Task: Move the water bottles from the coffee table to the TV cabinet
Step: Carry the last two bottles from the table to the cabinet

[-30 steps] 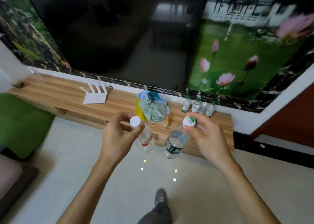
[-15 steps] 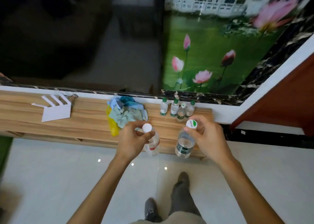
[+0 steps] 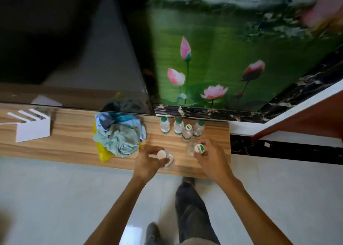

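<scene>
L hand (image 3: 148, 163): fingers wrapped round the neck of white-cap bottle (image 3: 166, 158), gripping just under the cap; bottle upright, over front part of TV cabinet (image 3: 74, 144). Can't tell if its base touches the wood.
R hand (image 3: 211, 161): closed on green/white-cap bottle (image 3: 194, 149) at cap and neck; bottle upright over cabinet top, near its right end. Base contact: can't tell.
Hands: apart, one bottle each, side by side.
Parked bottles (image 3: 179, 127): 4 on cabinet, upright, clustered near the wall edge, just behind R-hand bottle. 3 w/ green caps, 1 w/ white-green cap sitting slightly fwd.
Cloth pile (image 3: 118, 133): crumpled blue/teal fabric on a yellow bag, left of both hands, on cabinet.
White router (image 3: 31, 127): far left on cabinet, well apart from bottles.
TV (image 3: 65, 49): dark screen above cabinet.
Person: standing at cabinet front, leg + shoes visible on the tile floor (image 3: 55, 198).
</scene>
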